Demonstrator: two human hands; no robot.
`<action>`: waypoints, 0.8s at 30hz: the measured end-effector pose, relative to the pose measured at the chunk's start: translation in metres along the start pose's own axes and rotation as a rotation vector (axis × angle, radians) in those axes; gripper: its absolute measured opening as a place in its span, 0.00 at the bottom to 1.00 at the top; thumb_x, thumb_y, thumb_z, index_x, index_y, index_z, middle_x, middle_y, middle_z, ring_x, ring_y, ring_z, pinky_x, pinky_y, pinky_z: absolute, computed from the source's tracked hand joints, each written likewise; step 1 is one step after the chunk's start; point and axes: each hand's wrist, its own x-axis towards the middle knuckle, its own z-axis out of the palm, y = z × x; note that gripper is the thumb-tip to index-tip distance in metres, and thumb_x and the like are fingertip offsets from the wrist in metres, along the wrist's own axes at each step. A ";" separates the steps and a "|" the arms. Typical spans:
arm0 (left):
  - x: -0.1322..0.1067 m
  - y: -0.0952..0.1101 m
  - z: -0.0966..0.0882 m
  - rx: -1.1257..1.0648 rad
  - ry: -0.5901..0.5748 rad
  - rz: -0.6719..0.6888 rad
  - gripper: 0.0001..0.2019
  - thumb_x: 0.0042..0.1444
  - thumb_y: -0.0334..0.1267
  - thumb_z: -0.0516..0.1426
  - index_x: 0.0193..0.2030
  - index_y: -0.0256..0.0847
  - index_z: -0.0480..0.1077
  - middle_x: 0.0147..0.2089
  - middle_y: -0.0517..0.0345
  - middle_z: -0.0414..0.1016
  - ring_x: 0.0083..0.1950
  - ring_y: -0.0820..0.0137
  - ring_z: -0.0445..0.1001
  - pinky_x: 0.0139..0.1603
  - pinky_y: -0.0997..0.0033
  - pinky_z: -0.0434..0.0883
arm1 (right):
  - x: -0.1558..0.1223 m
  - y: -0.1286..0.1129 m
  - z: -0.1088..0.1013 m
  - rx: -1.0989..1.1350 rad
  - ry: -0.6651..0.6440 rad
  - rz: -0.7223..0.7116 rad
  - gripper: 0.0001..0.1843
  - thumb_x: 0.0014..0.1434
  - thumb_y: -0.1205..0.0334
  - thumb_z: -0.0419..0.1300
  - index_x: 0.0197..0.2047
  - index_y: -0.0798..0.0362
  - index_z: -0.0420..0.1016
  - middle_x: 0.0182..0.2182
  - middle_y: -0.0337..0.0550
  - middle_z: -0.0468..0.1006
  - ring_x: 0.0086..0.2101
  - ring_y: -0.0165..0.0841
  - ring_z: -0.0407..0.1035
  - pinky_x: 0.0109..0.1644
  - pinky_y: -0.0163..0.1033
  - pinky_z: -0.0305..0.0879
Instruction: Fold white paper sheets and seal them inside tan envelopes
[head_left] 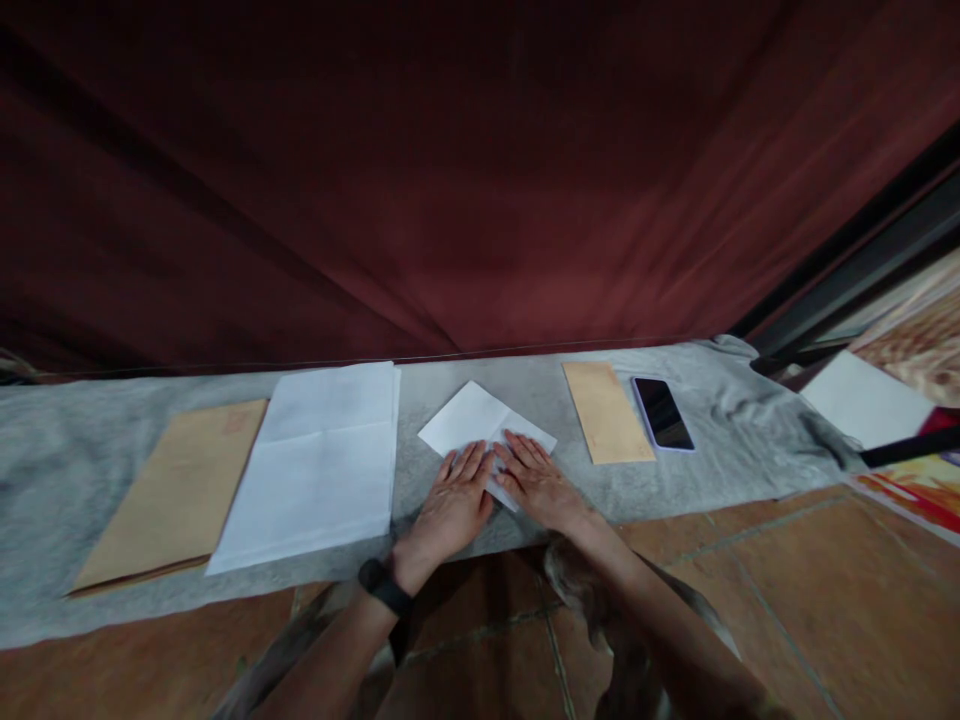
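A white sheet of paper (466, 412) lies turned like a diamond on the grey cloth, with a crease line showing across it. Both palms rest flat on its near half. My left hand (456, 492) presses there with fingers stretched out, and a black band circles that wrist. My right hand (538, 482) lies close beside it, fingers extended over the paper's right part. Neither hand grips anything. The paper's near corner shows between the two hands; the areas under the palms are hidden.
Left of the hands lie a stack of white paper (315, 470) and large brown envelopes (176, 490). To the right are a small brown envelope (609, 412) and a phone (664, 413). A dark red curtain (480, 200) hangs behind the grey cloth (735, 440).
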 end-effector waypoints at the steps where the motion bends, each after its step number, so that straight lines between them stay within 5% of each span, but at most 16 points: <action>1: 0.001 -0.002 -0.003 -0.023 -0.018 -0.007 0.29 0.61 0.33 0.53 0.71 0.35 0.60 0.74 0.41 0.60 0.75 0.59 0.58 0.74 0.49 0.56 | 0.000 0.000 0.000 -0.004 -0.002 -0.002 0.30 0.73 0.51 0.48 0.73 0.51 0.58 0.74 0.50 0.51 0.72 0.42 0.47 0.74 0.53 0.48; 5: 0.014 -0.002 -0.008 -0.061 0.023 -0.085 0.26 0.64 0.35 0.50 0.69 0.34 0.63 0.71 0.42 0.65 0.72 0.60 0.63 0.73 0.52 0.59 | -0.001 0.002 0.000 -0.004 0.006 -0.011 0.31 0.73 0.49 0.48 0.74 0.51 0.55 0.74 0.50 0.48 0.72 0.42 0.45 0.74 0.54 0.47; 13: 0.051 0.010 0.016 -0.013 0.137 -0.064 0.25 0.71 0.39 0.43 0.73 0.42 0.58 0.75 0.52 0.59 0.76 0.60 0.53 0.75 0.48 0.53 | -0.003 0.003 0.009 -0.035 0.013 -0.021 0.30 0.72 0.54 0.50 0.71 0.60 0.61 0.71 0.58 0.57 0.71 0.44 0.48 0.75 0.55 0.44; 24: 0.057 -0.035 0.023 0.132 0.220 -0.276 0.28 0.71 0.48 0.44 0.73 0.43 0.57 0.75 0.50 0.57 0.77 0.55 0.52 0.75 0.45 0.51 | -0.003 0.003 0.006 -0.039 0.010 0.001 0.31 0.72 0.48 0.47 0.74 0.46 0.55 0.74 0.47 0.50 0.71 0.48 0.47 0.74 0.67 0.36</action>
